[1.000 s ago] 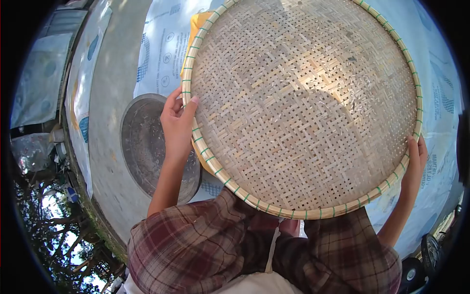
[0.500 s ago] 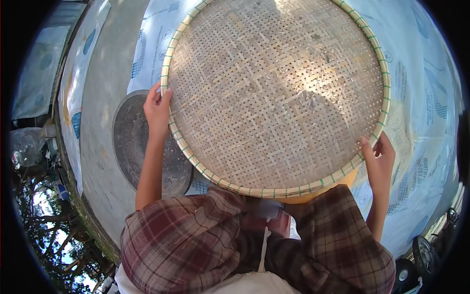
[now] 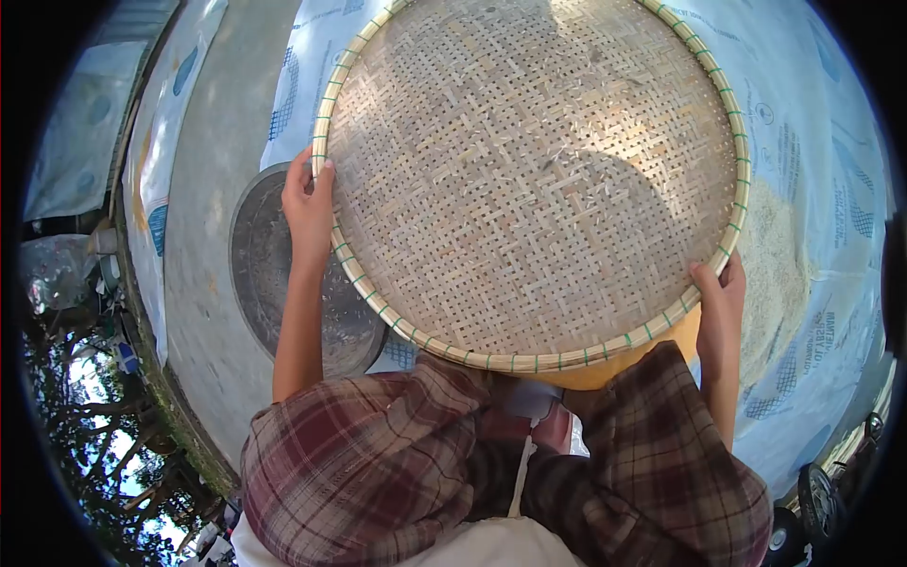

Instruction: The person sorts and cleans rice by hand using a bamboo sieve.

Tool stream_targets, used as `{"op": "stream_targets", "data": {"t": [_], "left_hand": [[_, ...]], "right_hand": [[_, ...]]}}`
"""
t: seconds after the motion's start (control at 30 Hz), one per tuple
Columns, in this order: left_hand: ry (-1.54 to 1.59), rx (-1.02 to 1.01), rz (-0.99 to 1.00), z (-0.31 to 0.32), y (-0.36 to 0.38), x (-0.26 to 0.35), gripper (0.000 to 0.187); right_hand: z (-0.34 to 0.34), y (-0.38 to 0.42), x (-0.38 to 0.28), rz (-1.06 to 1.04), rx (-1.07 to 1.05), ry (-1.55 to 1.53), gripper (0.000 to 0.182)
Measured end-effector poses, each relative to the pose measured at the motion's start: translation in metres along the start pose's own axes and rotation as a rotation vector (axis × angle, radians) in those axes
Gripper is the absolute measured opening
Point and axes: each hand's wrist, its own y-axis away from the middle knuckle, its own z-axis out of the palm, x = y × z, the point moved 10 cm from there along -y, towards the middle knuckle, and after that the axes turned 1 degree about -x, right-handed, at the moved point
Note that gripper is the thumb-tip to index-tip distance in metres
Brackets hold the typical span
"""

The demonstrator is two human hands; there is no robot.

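A large round woven bamboo winnowing tray (image 3: 501, 217), its rim bound with green ties, is held up in front of me. Small pale grains or husks lie scattered over its weave. My left hand (image 3: 307, 198) grips the rim at the left, thumb on top and fingers around the outside. At the lower right, my right hand (image 3: 721, 293) is closed on the rim in the same way. Below my left forearm stands a wide grey basin (image 3: 260, 274), partly hidden by the arm and the tray, with bits scattered inside it.
A heap of pale grain (image 3: 775, 274) lies on printed blue-white sheeting (image 3: 817, 378) at the right. Something orange-yellow (image 3: 605, 367) shows under the tray's near edge. Concrete ground (image 3: 203, 236) runs along the left. Wheels (image 3: 817, 501) stand at the lower right.
The tray has shifted slightly, and the loose bits on it now lie in different places, more of them toward the middle and right. Both hands keep their hold on the rim.
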Motion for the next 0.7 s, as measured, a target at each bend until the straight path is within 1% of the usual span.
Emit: {"op": "stream_targets", "data": {"t": [0.07,0.13,0.17,0.2,0.23,0.27,0.3,0.33,0.4,0.43,0.47,0.53,0.6,0.63,0.67,0.7], "left_hand": [[0.027,0.001,-0.004,0.021,0.018,0.034,0.035],[0.145,-0.107,-0.06,0.042,0.035,0.047,0.034],[0.183,-0.068,-0.072,0.034,0.03,0.033,0.034],[0.203,-0.052,-0.075,0.029,0.017,0.013,0.034],[0.208,-0.008,-0.09,0.018,0.004,-0.006,0.035],[0.2,0.034,-0.104,0.006,-0.003,-0.024,0.035],[0.119,0.037,-0.1,0.0,-0.006,-0.026,0.037],[0.114,0.049,-0.098,0.0,-0.002,-0.018,0.037],[0.127,0.036,-0.049,0.021,0.018,0.018,0.036],[0.099,0.028,-0.029,0.032,0.031,0.04,0.035],[0.101,0.027,-0.035,0.03,0.03,0.037,0.035],[0.099,0.082,0.034,0.022,0.032,0.033,0.034],[0.101,0.133,0.035,-0.001,0.012,-0.001,0.031],[-0.039,0.163,0.007,-0.015,0.006,-0.01,0.031],[-0.18,0.185,-0.014,-0.023,0.003,-0.015,0.03],[-0.134,0.185,0.018,-0.022,0.006,-0.005,0.031]], "right_hand": [[-0.052,-0.018,-0.006,-0.031,0.188,-0.038,0.04],[-0.079,-0.027,-0.015,-0.048,0.119,-0.12,0.04],[-0.074,-0.02,-0.019,-0.085,0.083,-0.095,0.042],[-0.055,-0.011,-0.023,-0.095,0.092,0.049,0.044],[-0.03,-0.006,-0.018,-0.091,0.028,0.085,0.044],[-0.004,0.002,-0.011,-0.078,-0.038,0.112,0.045],[0.014,0.01,-0.024,-0.085,-0.013,0.189,0.046],[0.006,0.001,-0.019,-0.089,-0.024,0.185,0.046],[-0.052,-0.028,0.004,-0.05,0.146,-0.139,0.041],[-0.069,-0.031,-0.003,-0.04,0.176,-0.161,0.037],[-0.086,-0.038,-0.001,-0.061,0.165,-0.172,0.034],[-0.064,-0.023,-0.024,-0.113,0.075,0.025,0.041],[-0.015,-0.011,-0.021,-0.148,-0.078,0.122,0.051],[0.005,-0.005,-0.007,-0.066,-0.139,0.131,0.059],[0.018,-0.001,-0.015,-0.122,-0.133,0.071,0.056],[0.006,-0.006,-0.015,-0.099,-0.056,0.04,0.054]]}}
